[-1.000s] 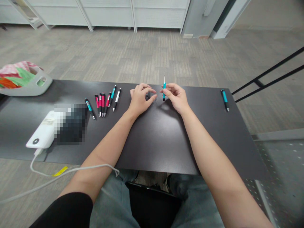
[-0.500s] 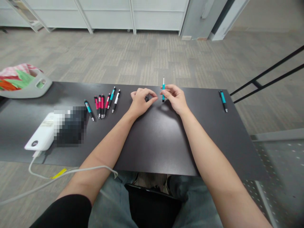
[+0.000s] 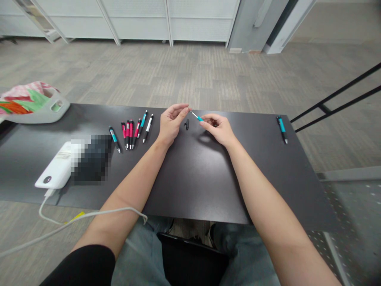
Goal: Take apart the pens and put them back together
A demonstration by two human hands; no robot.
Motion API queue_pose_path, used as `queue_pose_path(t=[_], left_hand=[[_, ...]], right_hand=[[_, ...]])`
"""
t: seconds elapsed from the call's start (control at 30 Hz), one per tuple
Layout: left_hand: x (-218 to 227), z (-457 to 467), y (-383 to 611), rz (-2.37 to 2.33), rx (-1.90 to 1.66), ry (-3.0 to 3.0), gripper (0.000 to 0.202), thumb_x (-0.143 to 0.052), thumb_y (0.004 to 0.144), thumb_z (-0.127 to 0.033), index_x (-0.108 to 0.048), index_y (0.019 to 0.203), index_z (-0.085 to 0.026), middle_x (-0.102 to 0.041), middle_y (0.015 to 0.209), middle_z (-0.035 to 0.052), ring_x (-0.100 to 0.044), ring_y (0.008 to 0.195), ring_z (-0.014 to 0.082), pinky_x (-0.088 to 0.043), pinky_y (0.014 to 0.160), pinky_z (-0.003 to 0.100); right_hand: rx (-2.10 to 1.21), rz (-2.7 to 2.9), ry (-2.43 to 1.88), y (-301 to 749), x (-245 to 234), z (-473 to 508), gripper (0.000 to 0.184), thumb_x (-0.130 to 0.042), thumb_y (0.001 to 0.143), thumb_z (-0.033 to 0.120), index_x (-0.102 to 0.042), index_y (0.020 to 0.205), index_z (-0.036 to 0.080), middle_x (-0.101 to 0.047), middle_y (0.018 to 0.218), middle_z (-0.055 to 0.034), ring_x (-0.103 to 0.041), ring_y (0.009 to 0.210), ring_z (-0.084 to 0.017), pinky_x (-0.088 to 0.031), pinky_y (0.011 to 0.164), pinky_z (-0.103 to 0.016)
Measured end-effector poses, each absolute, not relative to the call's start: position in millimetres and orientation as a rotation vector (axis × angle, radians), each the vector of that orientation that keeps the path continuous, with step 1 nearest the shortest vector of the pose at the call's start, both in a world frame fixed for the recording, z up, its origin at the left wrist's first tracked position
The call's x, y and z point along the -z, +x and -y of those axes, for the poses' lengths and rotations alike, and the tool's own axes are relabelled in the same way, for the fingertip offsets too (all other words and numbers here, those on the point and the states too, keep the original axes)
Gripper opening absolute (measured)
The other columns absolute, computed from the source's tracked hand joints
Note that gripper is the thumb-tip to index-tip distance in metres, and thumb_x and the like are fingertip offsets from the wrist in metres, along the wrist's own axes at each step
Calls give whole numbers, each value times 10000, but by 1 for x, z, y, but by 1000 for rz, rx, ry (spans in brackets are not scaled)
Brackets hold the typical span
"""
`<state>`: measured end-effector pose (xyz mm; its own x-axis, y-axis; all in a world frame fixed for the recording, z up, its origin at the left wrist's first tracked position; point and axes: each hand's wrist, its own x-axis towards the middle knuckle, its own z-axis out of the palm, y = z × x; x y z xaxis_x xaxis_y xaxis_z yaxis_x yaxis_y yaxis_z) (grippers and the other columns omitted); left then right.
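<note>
My right hand [image 3: 218, 126] pinches the teal barrel of a disassembled pen [image 3: 200, 118], tilted up to the left above the table. A thin pale refill [image 3: 194, 114] sticks out of the barrel toward my left hand [image 3: 173, 125]. My left thumb and forefinger are closed at the refill's tip; whether a small part is also between them cannot be seen. Below, between the hands, a small black pen part [image 3: 187, 124] with a clip-like bit lies on the dark table [image 3: 196, 182].
Left of my hands lie several pens: red ones [image 3: 131, 133], teal ones [image 3: 114, 139] and a white one [image 3: 148, 128]. Another teal pen [image 3: 282, 129] lies far right. A white power bank [image 3: 56, 167] with a cable [image 3: 104, 211], a blurred dark object [image 3: 92, 161] and a white basket [image 3: 44, 111] are left.
My left hand has left the black part on the table and come up to the refill's tip. The pen in my right hand has tipped from upright to leaning left.
</note>
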<state>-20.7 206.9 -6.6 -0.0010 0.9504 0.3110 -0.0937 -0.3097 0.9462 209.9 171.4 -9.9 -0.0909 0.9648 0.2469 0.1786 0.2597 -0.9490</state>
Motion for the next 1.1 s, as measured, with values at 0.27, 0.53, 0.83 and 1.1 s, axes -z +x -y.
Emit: queue_pose_path(t=[0.27,0.53,0.83,1.1], left_hand=[[11,-207,-19,-916,-1475,1355,535,-1127,940,-725,-877,1118,-287,-967,1143,90,-942,1169,293,-755,1131,471],[9,-201,-21,-946,-1426,1457,545,-1146,907,-653,-883,1209,-283,-949,1088,70,-909,1019,262,-716,992,411],[16,-206,-32,-1033,-1375,1716,331,-1021,1035,-516,-906,1256,-297,-938,1284,101,-857,1145,302,-656,1164,494],[33,-217,-61,-1330,-1066,2054,442,-1175,802,-449,-929,1157,-354,-827,1285,114,-665,1371,462,-516,1256,648]], right_hand=[[-956,1512,-1113,208,11,-172,539,-1080,842,780,-892,1008,303,-726,813,4,-556,754,-213,-541,738,-401],[-974,1520,-1098,208,8,-173,600,-1083,824,847,-882,996,308,-735,825,6,-543,734,-203,-533,721,-396],[-979,1499,-1101,209,12,-175,658,-1113,795,889,-890,1037,319,-833,952,-23,-708,863,-252,-635,799,-421],[-995,1447,-1116,209,15,-178,697,-1127,731,913,-884,1011,323,-841,957,-15,-719,884,-257,-645,845,-430]])
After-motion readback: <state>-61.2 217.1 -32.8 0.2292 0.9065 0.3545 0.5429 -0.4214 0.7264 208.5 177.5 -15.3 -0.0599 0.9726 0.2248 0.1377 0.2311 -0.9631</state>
